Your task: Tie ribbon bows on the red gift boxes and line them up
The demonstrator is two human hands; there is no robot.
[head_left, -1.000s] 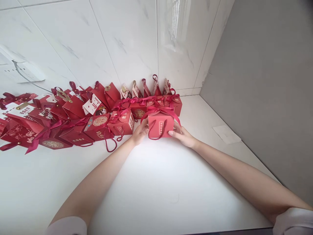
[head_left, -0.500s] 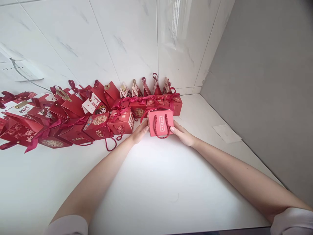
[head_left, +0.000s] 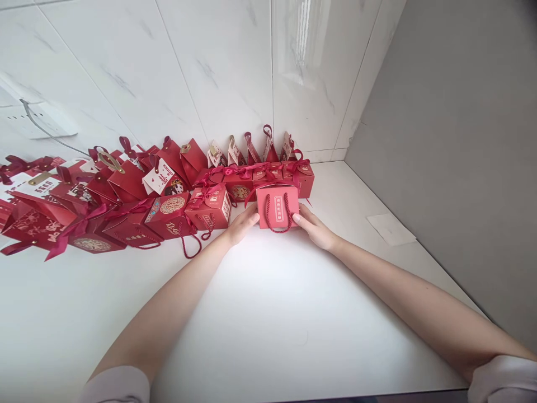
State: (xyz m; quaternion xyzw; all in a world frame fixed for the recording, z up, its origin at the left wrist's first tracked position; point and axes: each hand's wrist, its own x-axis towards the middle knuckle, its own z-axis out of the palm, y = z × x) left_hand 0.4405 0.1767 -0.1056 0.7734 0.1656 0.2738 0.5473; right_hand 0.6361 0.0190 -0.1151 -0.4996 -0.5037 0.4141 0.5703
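Between my two hands is a red gift box (head_left: pixel 267 208) with a twisted rope handle and a pale printed label on its front. My left hand (head_left: pixel 244 223) presses against its left side, and my right hand (head_left: pixel 315 228) grips the right side with the thumb on the front edge. The far fingers of both hands are hidden behind the box. Just behind it stands a row of red boxes tied with ribbon (head_left: pixel 239 188). Left of my left hand, a similar red box (head_left: pixel 211 210) with a bow and rope handle sits at the end of the front row.
Several red gift bags with ribbon loops (head_left: pixel 126 184) crowd the left, along the tiled wall (head_left: pixel 210 67). A socket strip (head_left: pixel 46 120) with a grey cable lies behind them. A white paper (head_left: pixel 391 229) rests on the table's right, beside a grey panel (head_left: pixel 457 140).
The box between my hands has shifted slightly away from me, toward the row behind, and its front now sits a bit more upright. Both hands stay on its sides.
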